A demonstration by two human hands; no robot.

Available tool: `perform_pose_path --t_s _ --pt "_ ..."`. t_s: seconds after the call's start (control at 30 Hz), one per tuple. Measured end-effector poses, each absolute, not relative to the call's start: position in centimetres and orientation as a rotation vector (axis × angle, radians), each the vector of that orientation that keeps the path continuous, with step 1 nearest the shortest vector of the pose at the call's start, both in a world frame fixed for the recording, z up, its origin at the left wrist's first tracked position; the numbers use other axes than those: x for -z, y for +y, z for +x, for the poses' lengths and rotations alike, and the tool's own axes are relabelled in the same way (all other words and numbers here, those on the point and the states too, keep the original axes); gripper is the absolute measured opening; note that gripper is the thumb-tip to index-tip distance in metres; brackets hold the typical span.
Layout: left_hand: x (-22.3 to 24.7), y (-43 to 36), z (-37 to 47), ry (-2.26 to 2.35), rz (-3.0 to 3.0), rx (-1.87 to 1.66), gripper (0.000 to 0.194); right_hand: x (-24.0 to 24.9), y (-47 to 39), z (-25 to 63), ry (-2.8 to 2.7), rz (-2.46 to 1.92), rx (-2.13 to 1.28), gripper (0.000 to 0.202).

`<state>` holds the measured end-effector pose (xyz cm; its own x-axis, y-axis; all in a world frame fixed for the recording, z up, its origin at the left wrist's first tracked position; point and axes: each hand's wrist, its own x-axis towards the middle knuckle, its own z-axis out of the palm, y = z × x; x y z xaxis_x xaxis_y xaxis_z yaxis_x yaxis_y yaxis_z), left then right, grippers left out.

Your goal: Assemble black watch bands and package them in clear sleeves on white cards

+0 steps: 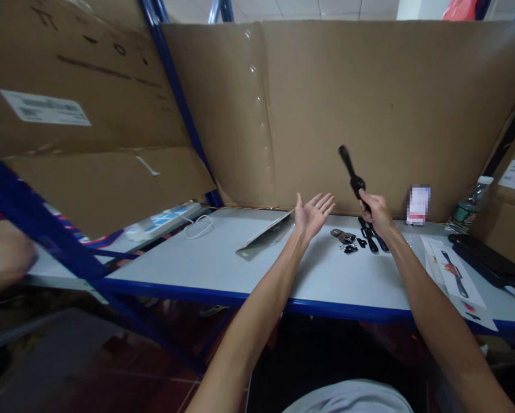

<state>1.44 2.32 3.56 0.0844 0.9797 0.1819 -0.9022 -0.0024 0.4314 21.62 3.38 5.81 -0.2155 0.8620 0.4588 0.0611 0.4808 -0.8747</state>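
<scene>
My right hand [375, 213] is closed around one end of a long black tool [357, 182], raised above the table and tilted up to the left. The tool has a rounded bulge near the middle; its exact kind is unclear. My left hand [314, 214] is open, palm up and fingers stretched, with a ring on one finger and nothing in it. Just left of it, a thin pale flat sheet [266, 234] slants up from the table. Below my right hand lie several black handled pieces [371, 236] and a cluster of small black and metal parts [347, 241].
White printed cards [457, 281] and a long black case [485, 258] lie at the right, near a plastic bottle [466, 206]. A blurred-out item [418, 205] stands at the back. Cardboard walls [347, 103] surround the table [223, 258]. Another person's hand [8, 258] is far left.
</scene>
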Motion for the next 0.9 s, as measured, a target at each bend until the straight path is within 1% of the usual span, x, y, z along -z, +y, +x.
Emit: perform_pose_path --t_s 0.07,0.1,0.17,0.23,0.3,0.4,0.53,0.67,0.73,0.8,0.9 --pt "-3.5 2.4 1.4 0.187 0.493 -1.5 0.075 -5.9 3.1 21.7 -1.602 -0.762 -0.977 0.061" --pt "-3.5 2.5 1.4 0.182 0.485 -1.502 0.075 -5.5 3.3 21.6 -1.624 -0.812 -1.008 0.061" --pt "-3.4 2.6 1.4 0.189 0.463 -1.496 0.075 -4.2 3.9 21.4 -1.725 -1.049 -1.041 0.061" --pt "-3.2 2.7 1.5 0.23 0.438 -1.483 0.075 -2.9 4.8 21.1 -1.831 -1.321 -0.967 0.061" --pt "-3.1 2.7 1.6 0.268 0.429 -1.468 0.076 -2.3 5.4 21.0 -1.887 -1.427 -0.807 0.061" --pt "-3.3 2.5 1.7 0.239 0.476 -1.464 0.079 -3.4 5.0 21.2 -1.829 -1.24 -0.69 0.064" --pt "-3.5 2.3 1.6 0.214 0.511 -1.459 0.078 -6.6 2.3 21.6 -1.603 -0.872 -0.855 0.062" --pt "-3.6 2.3 1.5 0.22 0.515 -1.472 0.077 -7.7 0.8 21.6 -1.505 -0.707 -0.936 0.059" --pt "-3.6 2.2 1.5 0.22 0.52 -1.478 0.075 -6.8 1.4 21.5 -1.541 -0.745 -0.969 0.058" --pt "-3.7 2.1 1.5 0.22 0.523 -1.477 0.075 -5.3 2.7 21.2 -1.658 -0.938 -0.999 0.059" --pt "-3.8 2.1 1.6 0.254 0.494 -1.464 0.077 -2.7 4.8 20.8 -1.825 -1.239 -0.859 0.061"
